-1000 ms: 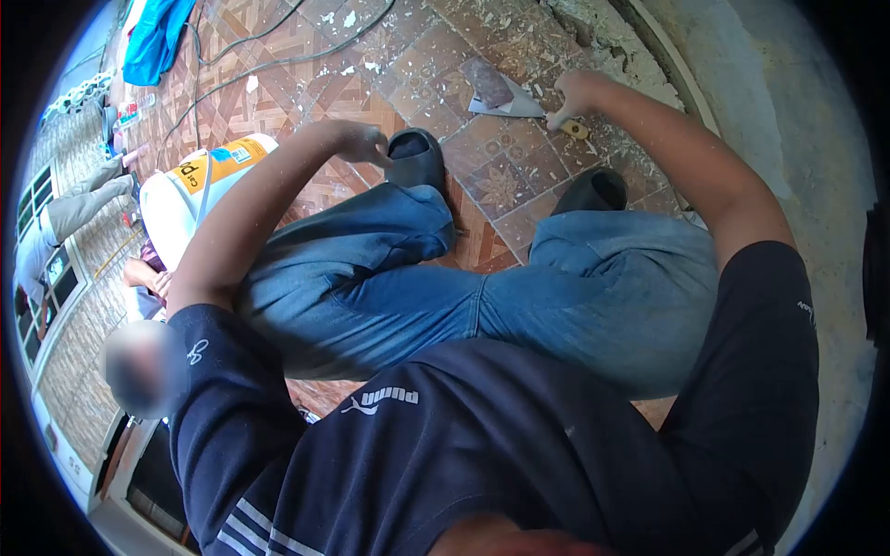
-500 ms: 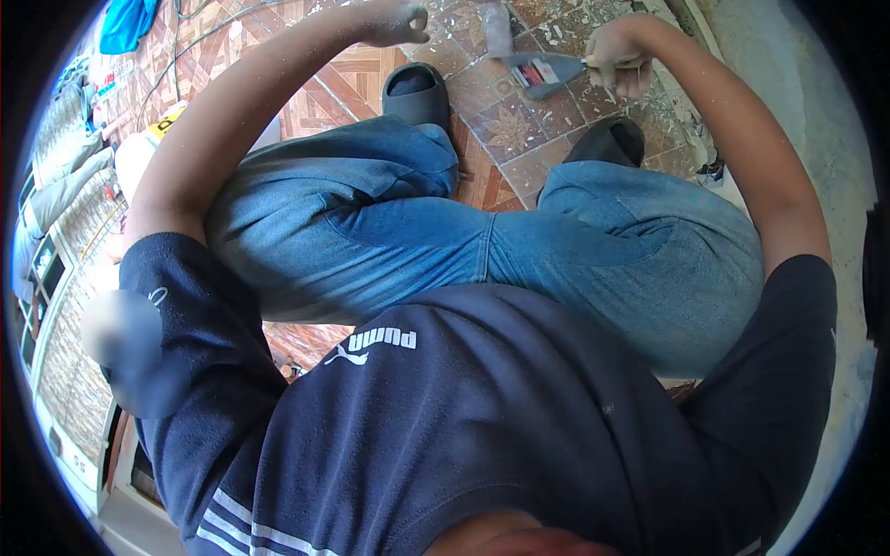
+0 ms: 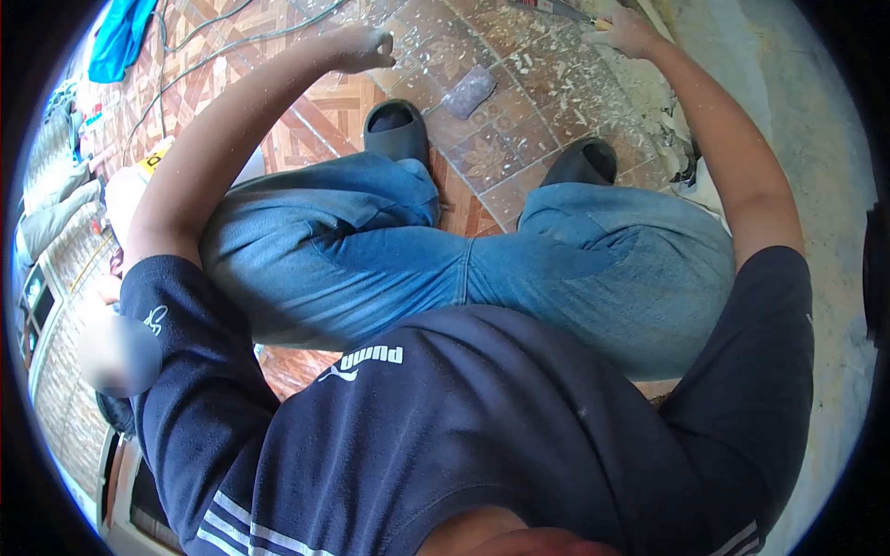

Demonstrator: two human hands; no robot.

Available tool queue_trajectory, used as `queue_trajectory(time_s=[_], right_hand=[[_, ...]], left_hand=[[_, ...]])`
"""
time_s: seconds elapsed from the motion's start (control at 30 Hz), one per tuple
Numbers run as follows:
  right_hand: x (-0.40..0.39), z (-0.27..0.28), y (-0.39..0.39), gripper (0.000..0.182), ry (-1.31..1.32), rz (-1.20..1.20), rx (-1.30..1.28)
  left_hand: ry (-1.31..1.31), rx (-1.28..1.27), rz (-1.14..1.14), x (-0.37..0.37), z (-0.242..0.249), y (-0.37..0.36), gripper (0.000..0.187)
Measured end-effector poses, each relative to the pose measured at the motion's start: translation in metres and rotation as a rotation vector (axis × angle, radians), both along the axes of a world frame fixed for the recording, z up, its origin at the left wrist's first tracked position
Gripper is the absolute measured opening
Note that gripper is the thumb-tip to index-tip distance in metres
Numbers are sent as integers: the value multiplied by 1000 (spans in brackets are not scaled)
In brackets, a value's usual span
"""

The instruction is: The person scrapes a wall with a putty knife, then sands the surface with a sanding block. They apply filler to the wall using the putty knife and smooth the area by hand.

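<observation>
In the head view, my right hand (image 3: 630, 35) is closed around the yellowish handle of a scraper (image 3: 565, 9), a putty knife with a wide metal blade. The top edge of the view cuts off part of that blade. My left hand (image 3: 363, 50) is held over the floor with its fingers curled in, and nothing shows in it. A pale, dusty, block-shaped piece (image 3: 469, 91) lies on the tiles between the hands, touched by neither. Whitish chips (image 3: 565, 83) are scattered over the floor near my right hand.
My feet in dark slides (image 3: 396, 130) rest on patterned tiles. Along the right runs a dusty pale wall (image 3: 797, 111) with debris at its base. A cable (image 3: 232, 39) and a blue cloth (image 3: 120, 39) lie at upper left. Another person (image 3: 116, 357) shows, blurred, at left.
My right hand has moved up and away with the scraper, so its blade now leaves the view. My left hand sits slightly lower and further left. The view has shifted, showing more floor.
</observation>
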State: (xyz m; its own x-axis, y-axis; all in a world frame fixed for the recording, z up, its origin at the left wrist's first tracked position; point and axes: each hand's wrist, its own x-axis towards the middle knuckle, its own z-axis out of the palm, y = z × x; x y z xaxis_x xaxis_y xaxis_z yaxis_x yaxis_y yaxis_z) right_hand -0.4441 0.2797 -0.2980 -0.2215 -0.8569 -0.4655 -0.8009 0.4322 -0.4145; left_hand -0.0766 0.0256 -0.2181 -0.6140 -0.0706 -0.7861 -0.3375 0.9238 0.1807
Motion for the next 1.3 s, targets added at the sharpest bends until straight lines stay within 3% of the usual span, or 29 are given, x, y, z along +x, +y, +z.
queue_trajectory(time_s=[0.03, 0.17, 0.27, 0.37, 0.47, 0.57, 0.67, 0.77, 0.87, 0.97, 1.17, 1.23, 1.3], right_hand=[[-17, -13, -1, 41, 26, 42, 79], [-23, 9, 7, 50, 142, 33, -107], [-36, 6, 20, 39, 242, -88, -7], [-64, -25, 42, 40, 271, -115, 106], [-76, -35, 52, 34, 280, -61, 423], [-84, -32, 61, 30, 400, 647, 674], [-85, -44, 74, 30, 286, 165, 623], [-72, -37, 81, 29, 327, -112, 512], [-63, -52, 93, 30, 288, -204, 473], [-48, -60, 97, 27, 290, -59, 518], [-83, -87, 91, 25, 258, 669, 594], [-74, -17, 63, 27, 163, 287, 763], [-77, -4, 58, 27, 199, 126, 760]], left_hand=[[1, 11, 19, 1, -3, 0, 43], [-17, 71, 55, -4, 2, 5, 43], [11, 130, 94, -1, -6, 1, 43], [-11, 136, 117, 1, -9, -3, 43], [-43, 142, 132, -1, -9, -6, 42], [-65, 154, 152, -5, -11, -6, 43], [-64, 166, 118, -9, -17, -3, 43], [-79, 170, 109, -15, -20, 0, 44], [-54, 173, 87, -20, -24, 0, 44], [-29, 167, 95, -25, -23, -4, 44], [-42, 179, 110, -18, -27, -7, 42], [-49, 185, 114, -14, -29, -8, 41], [-61, 178, 113, -11, -28, -6, 41]])
